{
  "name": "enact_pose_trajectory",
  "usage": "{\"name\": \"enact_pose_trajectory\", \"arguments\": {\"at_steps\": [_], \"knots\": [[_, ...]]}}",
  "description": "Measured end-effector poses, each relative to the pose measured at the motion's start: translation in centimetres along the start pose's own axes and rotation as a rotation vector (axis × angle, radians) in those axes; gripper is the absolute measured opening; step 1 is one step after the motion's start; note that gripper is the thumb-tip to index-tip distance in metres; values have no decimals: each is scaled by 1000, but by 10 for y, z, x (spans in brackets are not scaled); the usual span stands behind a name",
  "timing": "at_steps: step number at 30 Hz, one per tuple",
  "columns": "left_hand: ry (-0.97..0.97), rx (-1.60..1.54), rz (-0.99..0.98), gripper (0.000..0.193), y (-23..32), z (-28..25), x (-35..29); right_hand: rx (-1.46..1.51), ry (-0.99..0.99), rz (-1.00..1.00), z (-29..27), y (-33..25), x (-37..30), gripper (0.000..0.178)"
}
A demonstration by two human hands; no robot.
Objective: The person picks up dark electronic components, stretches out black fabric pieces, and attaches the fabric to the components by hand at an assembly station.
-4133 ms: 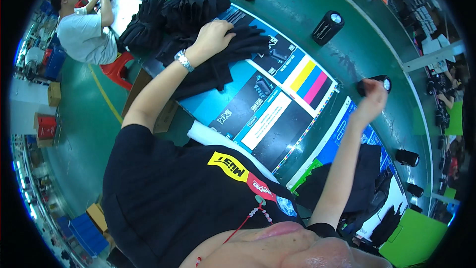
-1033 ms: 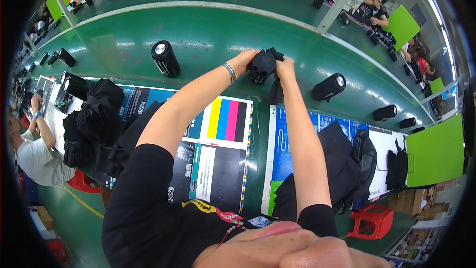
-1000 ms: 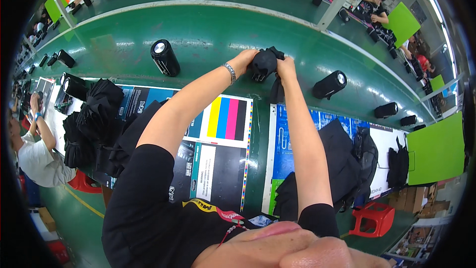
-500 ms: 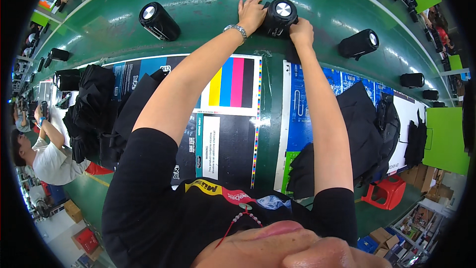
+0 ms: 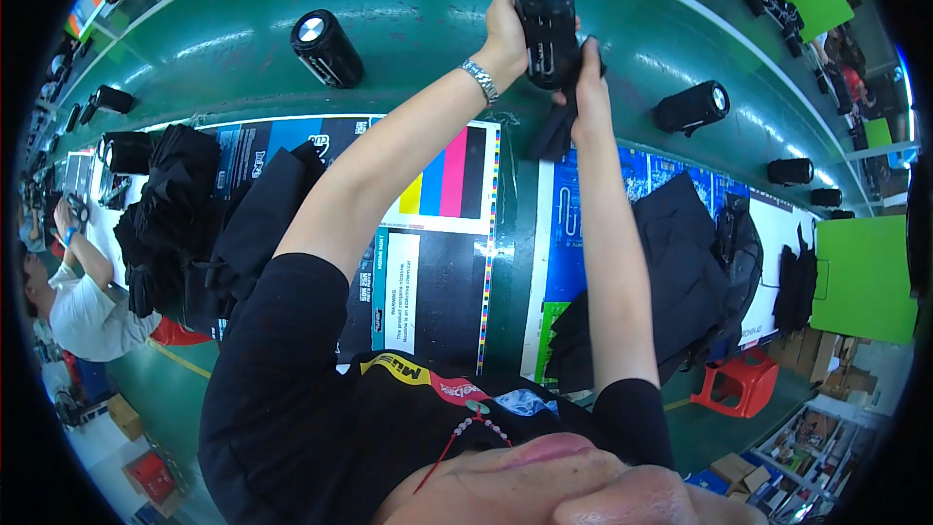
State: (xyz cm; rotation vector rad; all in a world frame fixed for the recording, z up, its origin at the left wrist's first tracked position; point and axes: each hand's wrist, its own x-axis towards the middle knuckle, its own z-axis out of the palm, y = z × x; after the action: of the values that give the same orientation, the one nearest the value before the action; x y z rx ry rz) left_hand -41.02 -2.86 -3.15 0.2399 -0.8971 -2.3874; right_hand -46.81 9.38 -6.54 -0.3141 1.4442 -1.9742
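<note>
A black cylindrical speaker (image 5: 550, 44) with a silver disc on its end stands upright over the green table. My left hand (image 5: 504, 36), a metal-band watch at its wrist, is wrapped round the speaker's left side, its fingers partly hidden behind it. At the speaker's lower right is my right hand (image 5: 589, 92), closed on a black cloth (image 5: 556, 132) that hangs down below the speaker. Other black speakers lie along the belt, one to the left (image 5: 328, 51) and one to the right (image 5: 692, 108).
Black cloth pieces are piled at the left (image 5: 175, 194) and right (image 5: 671, 262) on printed sheets (image 5: 442, 282). A red stool (image 5: 736, 384) and a green panel (image 5: 865, 277) are at the right. Another person (image 5: 83, 306) sits at the left.
The speaker has been raised and shows more of its side. My right hand has shifted lower beside it, and the black cloth now hangs beneath. The view has turned slightly.
</note>
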Motion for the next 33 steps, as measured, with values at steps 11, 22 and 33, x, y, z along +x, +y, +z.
{"name": "enact_pose_trajectory", "arguments": {"at_steps": [11, 22, 33], "knots": [[0, -68, -142, 52, 31, 40, -49, -96, -57, -211, 28, -25, -85, 56], [576, 243, -45, 51, 6, -28, -34, -1124, 309, -1030, 25, -58, -52, 63], [-26, 1082, -388, 37, 30, -7, 19, -630, 202, -641, 0, -29, -13, 45]]}}
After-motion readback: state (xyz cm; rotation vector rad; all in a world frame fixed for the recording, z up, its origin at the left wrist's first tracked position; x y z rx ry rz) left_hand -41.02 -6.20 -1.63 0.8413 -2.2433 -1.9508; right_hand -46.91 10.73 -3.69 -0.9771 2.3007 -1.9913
